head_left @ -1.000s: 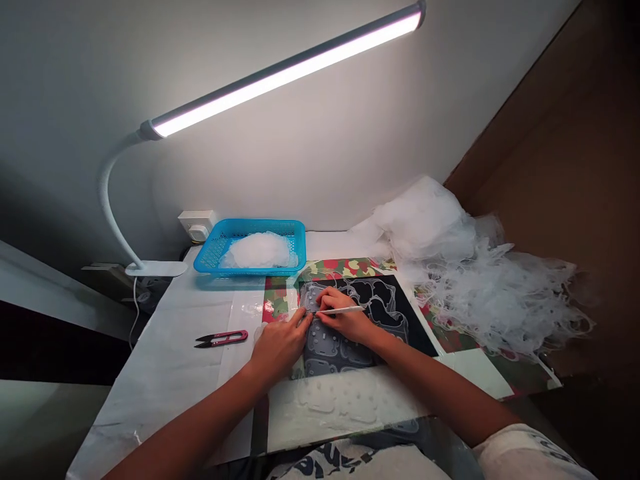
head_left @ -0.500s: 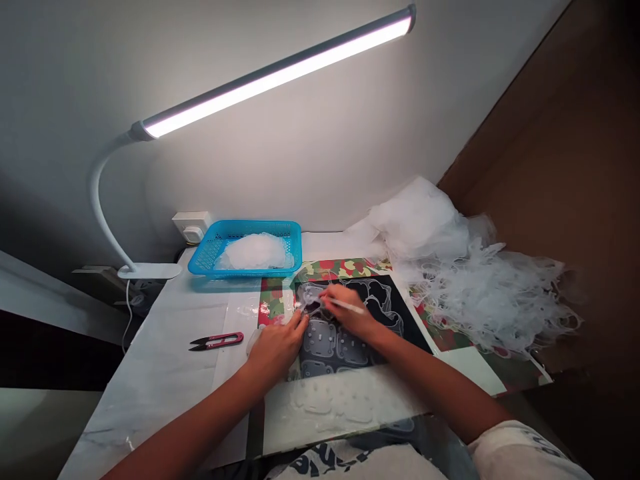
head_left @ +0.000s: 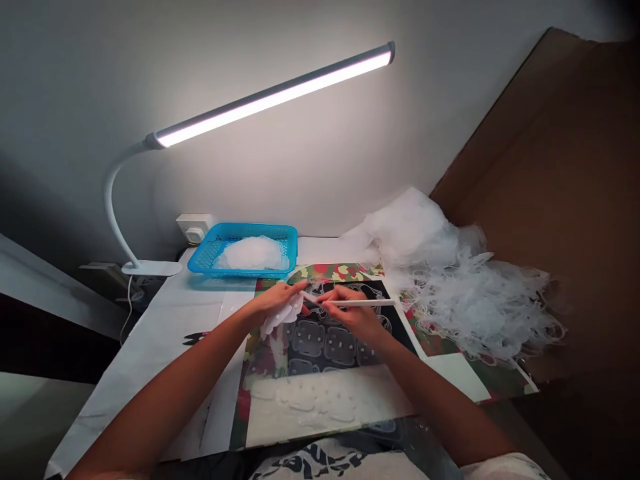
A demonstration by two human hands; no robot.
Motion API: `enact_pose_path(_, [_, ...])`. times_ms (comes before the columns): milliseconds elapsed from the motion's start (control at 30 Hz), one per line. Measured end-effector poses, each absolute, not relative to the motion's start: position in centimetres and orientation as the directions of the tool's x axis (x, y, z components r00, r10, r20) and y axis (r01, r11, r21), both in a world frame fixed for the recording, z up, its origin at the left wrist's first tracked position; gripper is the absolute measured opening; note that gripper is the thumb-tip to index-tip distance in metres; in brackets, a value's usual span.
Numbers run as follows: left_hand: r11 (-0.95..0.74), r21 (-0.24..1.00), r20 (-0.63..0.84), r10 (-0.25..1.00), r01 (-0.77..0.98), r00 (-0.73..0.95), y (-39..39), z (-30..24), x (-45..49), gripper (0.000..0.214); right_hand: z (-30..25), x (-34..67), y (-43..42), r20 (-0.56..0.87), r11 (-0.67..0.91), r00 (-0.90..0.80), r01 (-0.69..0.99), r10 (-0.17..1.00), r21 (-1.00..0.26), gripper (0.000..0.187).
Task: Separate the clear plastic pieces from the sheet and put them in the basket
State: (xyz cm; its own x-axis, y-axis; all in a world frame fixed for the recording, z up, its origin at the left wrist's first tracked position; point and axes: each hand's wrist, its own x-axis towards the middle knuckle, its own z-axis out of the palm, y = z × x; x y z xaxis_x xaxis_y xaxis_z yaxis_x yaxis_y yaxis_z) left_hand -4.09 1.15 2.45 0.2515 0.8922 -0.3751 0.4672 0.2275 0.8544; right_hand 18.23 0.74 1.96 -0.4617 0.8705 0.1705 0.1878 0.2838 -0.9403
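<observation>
- Head view, work in hand: this looks like lifting thin film away from the black sheet (head_left: 345, 340), which carries clear raised shapes. The next move seems to call for a light, slow pull so the film does not tear.
- Head view, grip: the left hand (head_left: 275, 300) pinches a scalloped white film (head_left: 283, 315) narrowly between thumb and fingers, raised just above the sheet's near-left part. The right hand (head_left: 353, 315) holds a white stylus (head_left: 360, 303) like a pencil, its tip reaching toward the film and just beside the left fingers.
- Head view, surroundings: the sheet lies on a camouflage-print mat (head_left: 325, 271) near the table's middle. A blue plastic basket (head_left: 243, 250) of white scraps sits at the far edge, and a heap of white film trimmings (head_left: 465, 297) fills the far right corner. Red-handled thread snips (head_left: 193, 339) near the left edge are partly hidden by the left forearm. An LED desk lamp (head_left: 275, 97) clamps to the far left.
</observation>
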Motion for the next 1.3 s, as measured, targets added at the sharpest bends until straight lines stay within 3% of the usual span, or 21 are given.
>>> enact_pose_path(67, [0.205,0.857,-0.362,0.892,0.473,0.269,1.2,1.8,-3.5,0.053,1.9,17.8,0.6,0.087,0.176,-0.529,0.119,0.844,-0.977,0.022])
enact_pose_path(167, [0.048,0.828,-0.22,0.944,0.559,0.245,0.6,0.6,-2.9,0.033,1.2,17.9,2.3,-0.013,0.021,-0.432,0.076,0.902,-0.997,0.027])
enact_pose_path(267, [-0.091,0.723,-0.094,0.969,0.685,0.228,-0.3,0.0,-2.9,0.025,0.3,18.2,3.9,-0.106,-0.05,-0.433,0.139,0.895,-0.989,0.031])
enact_pose_path(367, [-0.117,0.671,-0.058,0.976,0.732,0.209,-0.9,-0.2,-2.9,0.023,-0.2,17.9,4.2,-0.148,-0.045,-0.482,0.219,0.864,-0.975,0.035])
enact_pose_path(500, [-0.136,0.646,-0.002,0.984,0.751,0.18,-1.8,0.2,-2.9,0.022,-0.7,17.6,4.2,-0.109,0.033,-0.473,0.281,0.874,-0.959,0.031])
enact_pose_path(600, [-0.153,0.647,0.057,0.987,0.747,0.153,-2.6,0.8,-3.1,0.024,-1.3,17.8,5.3,-0.012,0.129,-0.346,0.383,0.938,-0.915,0.026])
enact_pose_path(800, [-0.123,0.833,0.077,0.991,0.54,0.107,-3.5,1.8,-4.9,0.028,-2.6,18.6,9.2,0.045,0.12,-0.182,0.423,0.982,-0.898,0.025])
enact_pose_path(933, [-0.114,0.846,0.085,0.993,0.521,0.079,-1.1,3.4,-6.4,0.034,-2.0,17.5,12.0,0.054,0.105,-0.135,0.408,0.989,-0.907,0.024])
enact_pose_path(1000, [-0.123,0.77,0.14,0.99,0.626,0.022,1.5,4.9,-7.5,0.035,-1.4,16.5,13.2,0.044,0.095,-0.134,0.405,0.99,-0.909,0.023])
enact_pose_path(1067, [-0.064,0.596,0.212,0.974,0.8,-0.08,4.7,6.7,-9.0,0.033,-0.8,15.7,14.0,0.021,0.091,-0.169,0.413,0.985,-0.906,0.022])
enact_pose_path(1200, [0.046,0.458,0.24,0.955,0.888,-0.173,9.3,9.8,-12.7,0.035,0.0,16.9,13.7,0.021,0.129,-0.232,0.464,0.973,-0.877,0.018])
enact_pose_path(1300, [0.01,0.384,0.296,0.946,0.923,-0.133,9.9,10.5,-13.5,0.036,-0.1,20.8,11.5,0.102,0.179,-0.173,0.522,0.98,-0.834,0.018])
